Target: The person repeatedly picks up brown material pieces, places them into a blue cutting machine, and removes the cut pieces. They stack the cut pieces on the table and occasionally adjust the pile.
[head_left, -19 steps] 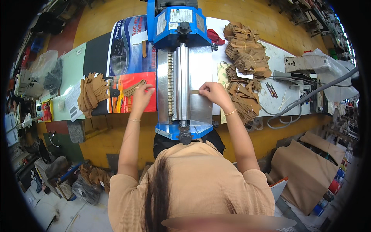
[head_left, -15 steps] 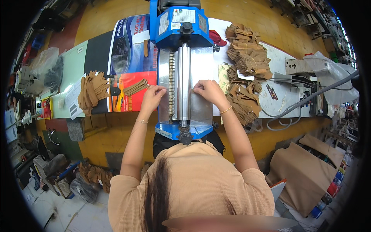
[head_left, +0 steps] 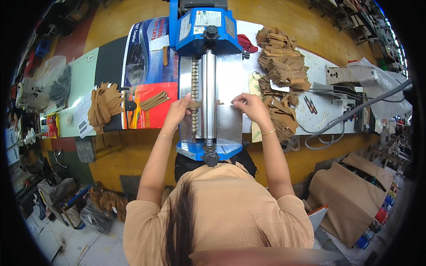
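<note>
A blue roller machine (head_left: 209,26) with a long shiny metal roller (head_left: 208,84) stands in front of me. A narrow brown strip (head_left: 194,104), which looks like leather, lies across it under the roller. My left hand (head_left: 177,111) is closed on the strip's left end, beside a row of small metal rings (head_left: 194,80). The strip's other tip shows just right of the roller. My right hand (head_left: 249,107) is apart from that tip, over the machine's metal plate (head_left: 230,124); its fingers are loosely bent and I see nothing between them.
Bundles of brown strips (head_left: 284,66) are piled to the right, near small snips (head_left: 310,104) and a grey cable (head_left: 355,114). On the left lie a fanned pile of brown pieces (head_left: 104,106) and a few strips (head_left: 154,101) on a red printed sheet (head_left: 164,117).
The strip now sticks out left of the roller, and my left hand has closed on it. My right hand has drawn back to the right, away from the roller.
</note>
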A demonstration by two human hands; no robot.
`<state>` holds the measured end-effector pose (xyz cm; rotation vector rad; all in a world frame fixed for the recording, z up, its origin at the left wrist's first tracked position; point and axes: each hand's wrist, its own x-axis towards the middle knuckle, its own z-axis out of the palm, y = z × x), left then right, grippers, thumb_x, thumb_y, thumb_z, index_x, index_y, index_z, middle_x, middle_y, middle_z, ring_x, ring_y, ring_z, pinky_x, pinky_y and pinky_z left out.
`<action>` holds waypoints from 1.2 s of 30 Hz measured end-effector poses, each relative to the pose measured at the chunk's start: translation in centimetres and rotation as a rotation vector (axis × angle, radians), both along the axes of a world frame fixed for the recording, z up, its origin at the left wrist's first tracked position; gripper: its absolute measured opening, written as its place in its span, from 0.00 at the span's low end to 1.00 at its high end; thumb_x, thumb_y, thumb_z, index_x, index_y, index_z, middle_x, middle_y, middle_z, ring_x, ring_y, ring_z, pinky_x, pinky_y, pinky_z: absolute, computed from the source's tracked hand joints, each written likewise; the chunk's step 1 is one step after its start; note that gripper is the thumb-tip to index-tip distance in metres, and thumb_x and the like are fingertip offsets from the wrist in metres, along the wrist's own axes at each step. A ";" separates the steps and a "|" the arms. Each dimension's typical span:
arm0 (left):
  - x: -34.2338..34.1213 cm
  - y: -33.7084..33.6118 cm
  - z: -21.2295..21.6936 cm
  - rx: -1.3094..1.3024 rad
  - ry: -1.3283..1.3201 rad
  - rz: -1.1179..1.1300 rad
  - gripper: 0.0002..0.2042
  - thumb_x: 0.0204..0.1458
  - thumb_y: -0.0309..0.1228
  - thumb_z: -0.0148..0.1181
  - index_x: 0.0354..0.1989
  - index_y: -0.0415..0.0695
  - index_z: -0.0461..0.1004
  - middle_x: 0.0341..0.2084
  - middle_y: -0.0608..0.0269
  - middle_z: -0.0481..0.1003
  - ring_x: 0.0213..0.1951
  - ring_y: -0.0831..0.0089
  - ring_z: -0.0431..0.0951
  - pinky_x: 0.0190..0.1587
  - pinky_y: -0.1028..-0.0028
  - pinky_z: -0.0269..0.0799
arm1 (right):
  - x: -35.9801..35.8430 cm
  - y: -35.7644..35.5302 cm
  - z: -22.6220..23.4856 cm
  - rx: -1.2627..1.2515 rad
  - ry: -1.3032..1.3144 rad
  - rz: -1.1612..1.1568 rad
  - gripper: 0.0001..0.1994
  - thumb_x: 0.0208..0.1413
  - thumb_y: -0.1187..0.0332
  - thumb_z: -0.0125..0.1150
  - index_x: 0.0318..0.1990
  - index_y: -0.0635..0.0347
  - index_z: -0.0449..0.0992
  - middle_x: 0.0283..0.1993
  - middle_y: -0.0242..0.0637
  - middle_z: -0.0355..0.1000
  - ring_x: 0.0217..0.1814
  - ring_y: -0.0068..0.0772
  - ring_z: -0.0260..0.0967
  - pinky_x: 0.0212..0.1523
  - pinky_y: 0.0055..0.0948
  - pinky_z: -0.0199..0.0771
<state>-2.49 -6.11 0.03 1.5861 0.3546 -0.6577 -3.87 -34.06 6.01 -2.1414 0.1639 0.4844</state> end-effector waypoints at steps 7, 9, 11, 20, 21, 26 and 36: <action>-0.2 2.4 -1.1 0.007 -0.141 0.041 0.09 0.56 0.28 0.58 0.40 0.34 0.76 0.29 0.59 0.79 0.31 0.78 0.77 0.32 0.80 0.69 | -4.0 -7.7 -1.8 -0.110 -0.025 -0.330 0.08 0.52 0.70 0.62 0.36 0.64 0.79 0.28 0.38 0.77 0.26 0.31 0.74 0.30 0.29 0.72; 0.0 3.8 -1.4 0.046 -0.153 0.037 0.09 0.56 0.27 0.56 0.39 0.33 0.76 0.29 0.59 0.79 0.32 0.76 0.79 0.33 0.79 0.71 | -5.9 -10.5 -2.8 -0.302 -0.124 -0.364 0.07 0.51 0.70 0.62 0.35 0.64 0.79 0.28 0.41 0.77 0.29 0.37 0.75 0.32 0.32 0.73; 0.0 5.5 -1.5 0.049 -0.158 0.039 0.09 0.57 0.27 0.56 0.41 0.33 0.75 0.30 0.58 0.79 0.32 0.76 0.78 0.33 0.79 0.71 | -7.5 -12.8 -4.0 -0.456 -0.123 -0.401 0.06 0.50 0.71 0.62 0.34 0.63 0.78 0.31 0.45 0.76 0.35 0.46 0.75 0.38 0.37 0.73; 1.9 12.5 -0.7 0.227 -0.227 0.122 0.10 0.58 0.28 0.56 0.43 0.35 0.75 0.29 0.65 0.76 0.29 0.78 0.73 0.36 0.79 0.69 | -11.0 -14.9 -8.9 -0.685 -0.327 -0.205 0.11 0.44 0.73 0.67 0.37 0.55 0.77 0.39 0.39 0.69 0.45 0.46 0.66 0.46 0.41 0.68; 2.2 13.0 -0.5 0.261 -0.244 0.106 0.10 0.58 0.28 0.56 0.44 0.34 0.75 0.29 0.65 0.76 0.30 0.79 0.73 0.37 0.79 0.68 | -10.8 -14.7 -9.2 -0.706 -0.332 -0.193 0.12 0.43 0.73 0.67 0.38 0.54 0.77 0.39 0.39 0.68 0.46 0.47 0.66 0.46 0.41 0.68; 3.7 14.6 -1.5 0.209 -0.388 0.115 0.09 0.56 0.23 0.57 0.43 0.35 0.77 0.27 0.66 0.76 0.29 0.80 0.73 0.37 0.79 0.68 | -10.5 -14.5 -9.1 -0.746 -0.352 -0.138 0.11 0.43 0.72 0.68 0.32 0.55 0.70 0.36 0.38 0.66 0.43 0.47 0.64 0.43 0.43 0.64; 4.4 18.0 -9.3 0.587 -0.183 0.099 0.09 0.52 0.26 0.59 0.40 0.36 0.77 0.24 0.60 0.79 0.25 0.76 0.77 0.28 0.76 0.72 | -10.1 -14.7 -5.6 -0.510 -0.273 -0.189 0.07 0.52 0.75 0.60 0.39 0.61 0.75 0.36 0.40 0.70 0.37 0.44 0.69 0.39 0.36 0.69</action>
